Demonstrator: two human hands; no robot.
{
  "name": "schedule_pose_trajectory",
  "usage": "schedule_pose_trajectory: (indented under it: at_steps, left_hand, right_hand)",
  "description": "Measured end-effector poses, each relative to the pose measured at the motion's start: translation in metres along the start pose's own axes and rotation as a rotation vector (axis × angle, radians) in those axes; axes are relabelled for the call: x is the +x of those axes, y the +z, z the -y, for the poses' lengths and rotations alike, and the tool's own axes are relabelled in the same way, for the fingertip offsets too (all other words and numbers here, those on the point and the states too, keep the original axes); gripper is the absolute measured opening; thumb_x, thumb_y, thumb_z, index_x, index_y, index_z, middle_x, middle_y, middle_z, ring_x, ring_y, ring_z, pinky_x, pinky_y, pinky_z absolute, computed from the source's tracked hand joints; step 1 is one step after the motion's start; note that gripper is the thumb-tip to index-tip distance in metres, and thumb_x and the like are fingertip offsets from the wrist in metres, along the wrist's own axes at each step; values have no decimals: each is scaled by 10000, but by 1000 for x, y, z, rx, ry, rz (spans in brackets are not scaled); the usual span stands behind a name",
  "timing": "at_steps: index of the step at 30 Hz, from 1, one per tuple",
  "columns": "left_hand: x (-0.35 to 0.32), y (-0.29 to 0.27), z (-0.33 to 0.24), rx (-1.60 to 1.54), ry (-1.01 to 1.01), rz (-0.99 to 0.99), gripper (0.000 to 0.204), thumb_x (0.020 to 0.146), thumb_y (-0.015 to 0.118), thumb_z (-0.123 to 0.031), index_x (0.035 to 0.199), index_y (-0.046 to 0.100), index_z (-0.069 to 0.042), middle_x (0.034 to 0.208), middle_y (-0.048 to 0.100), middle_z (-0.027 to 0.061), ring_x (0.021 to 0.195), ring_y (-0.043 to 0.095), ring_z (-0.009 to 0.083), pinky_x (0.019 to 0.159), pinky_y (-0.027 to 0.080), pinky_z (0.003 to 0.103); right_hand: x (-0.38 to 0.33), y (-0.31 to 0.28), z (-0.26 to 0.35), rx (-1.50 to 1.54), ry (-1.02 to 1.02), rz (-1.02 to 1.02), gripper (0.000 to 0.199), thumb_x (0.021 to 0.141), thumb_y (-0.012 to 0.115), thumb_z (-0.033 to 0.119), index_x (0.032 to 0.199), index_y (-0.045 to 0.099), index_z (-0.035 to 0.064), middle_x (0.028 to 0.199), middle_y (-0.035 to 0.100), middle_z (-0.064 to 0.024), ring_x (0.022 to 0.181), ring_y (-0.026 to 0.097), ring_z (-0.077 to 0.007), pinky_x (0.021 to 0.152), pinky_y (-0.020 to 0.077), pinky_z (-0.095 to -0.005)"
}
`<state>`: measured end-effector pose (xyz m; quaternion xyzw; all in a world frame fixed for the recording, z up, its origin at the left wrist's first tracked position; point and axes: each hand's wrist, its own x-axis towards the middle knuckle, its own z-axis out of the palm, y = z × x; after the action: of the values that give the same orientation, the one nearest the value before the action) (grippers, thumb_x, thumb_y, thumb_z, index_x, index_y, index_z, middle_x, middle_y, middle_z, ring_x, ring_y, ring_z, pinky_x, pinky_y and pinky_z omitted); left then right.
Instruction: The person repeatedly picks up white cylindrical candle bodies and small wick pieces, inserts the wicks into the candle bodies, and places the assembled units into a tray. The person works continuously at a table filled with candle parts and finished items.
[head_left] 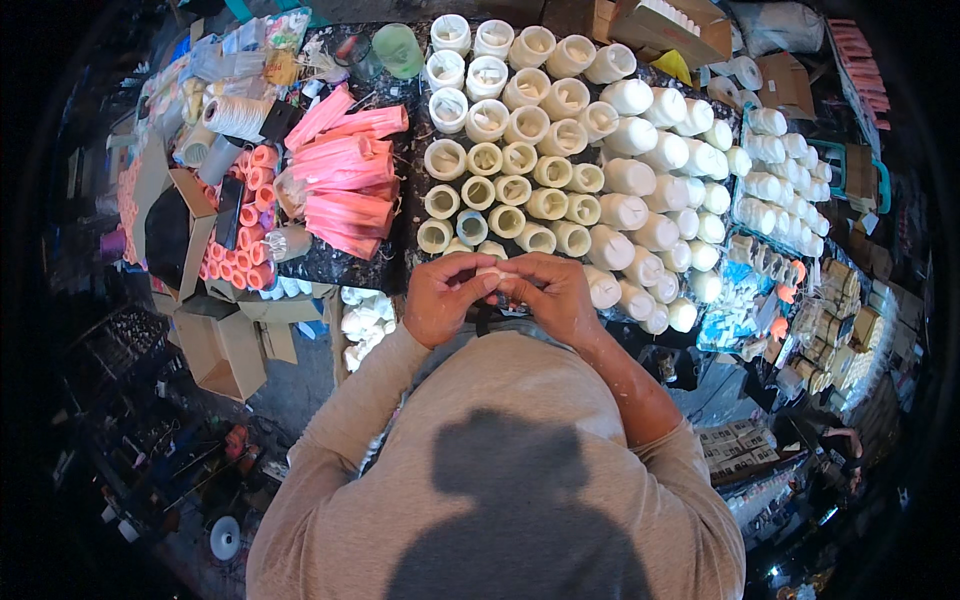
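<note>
At the near edge of the dark table, my left hand (438, 302) and my right hand (562, 298) meet, fingers bent and tips pressed together. Both are closed around something small and pale, mostly covered by the fingers, so its kind cannot be told. Just beyond them stand rows of open cream-coloured cups (507, 220), several with a small pale piece or strip inside. One bluish translucent cup (471, 227) is among these. Right of the cups, white candles (632, 136) with short wicks on top fill the table in tight rows.
Bundles of long pink candles (345, 180) lie left of the cups, near a string spool (238, 117) and an open cardboard box (180, 225). A green translucent cup (398, 50) stands at the back. More white candles (765, 187) are grouped at the far right.
</note>
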<state>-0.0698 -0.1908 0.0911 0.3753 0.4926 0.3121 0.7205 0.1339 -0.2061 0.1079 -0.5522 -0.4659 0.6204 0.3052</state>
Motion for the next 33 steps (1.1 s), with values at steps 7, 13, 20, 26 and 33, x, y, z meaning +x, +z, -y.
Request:
schedule_pose_trajectory:
  at_steps: [7, 13, 20, 26, 33]
  left_hand:
    - [81, -16, 9, 1250, 326, -194, 292, 992, 656, -279, 1111, 728, -21, 859, 730, 207, 732, 731, 337, 656, 571, 478]
    - [125, 1, 24, 1535, 92, -207, 269, 958, 570, -236, 883, 735, -37, 814, 745, 213, 766, 754, 392, 693, 597, 496]
    - [139, 6, 22, 1456, -109, -260, 344, 959, 579, -320, 891, 776, -47, 860, 749, 222, 816, 744, 425, 745, 592, 527]
    - [136, 7, 19, 1412, 6, -280, 197, 877, 641, -203, 910, 771, -59, 872, 740, 204, 832, 737, 401, 741, 587, 507]
    - [121, -13, 23, 1259, 222, -248, 167, 833, 698, -128, 981, 747, -69, 937, 680, 184, 911, 680, 397, 800, 541, 492]
  right_hand:
    - [15, -17, -23, -292, 8, -266, 291, 931, 700, 164, 1155, 735, -19, 954, 734, -186, 812, 713, -258, 770, 559, -360]
    - [9, -22, -12, -257, 15, -248, 267, 960, 731, 142, 1179, 734, -12, 1032, 742, -184, 918, 700, -267, 871, 533, -348]
    - [2, -27, -17, -257, -50, -239, 289, 933, 709, 140, 1179, 732, -9, 1010, 740, -191, 871, 728, -309, 803, 558, -385]
    - [10, -34, -24, -288, 60, -248, 239, 960, 678, 128, 1151, 683, -16, 1006, 725, -222, 899, 708, -380, 811, 550, -415]
    - [49, -24, -39, -332, -139, -324, 190, 979, 660, 105, 1134, 682, -3, 986, 722, -215, 874, 708, -387, 788, 554, -418]
